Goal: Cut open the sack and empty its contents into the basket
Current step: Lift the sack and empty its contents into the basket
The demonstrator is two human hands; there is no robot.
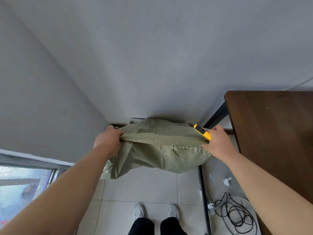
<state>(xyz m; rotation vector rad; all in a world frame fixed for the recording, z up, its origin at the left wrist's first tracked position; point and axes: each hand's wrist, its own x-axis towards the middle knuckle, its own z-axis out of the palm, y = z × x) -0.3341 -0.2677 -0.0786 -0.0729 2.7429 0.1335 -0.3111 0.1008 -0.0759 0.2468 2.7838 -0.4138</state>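
A green woven sack [157, 155] hangs above the tiled floor, stretched between my hands near the wall corner. My left hand [108, 140] grips its upper left end in a fist. My right hand [218, 143] holds the upper right end and also clasps a yellow utility knife [202, 131], whose blade end points up and to the left, away from the sack. A stitched seam runs along the sack below the folded top edge. No basket is in view.
A dark brown table [274, 133] with black legs stands at the right, close to my right hand. A black cable [235, 216] and a crumpled white scrap [227, 181] lie on the floor under it. A window [22, 187] is at lower left. My shoes [155, 212] are below.
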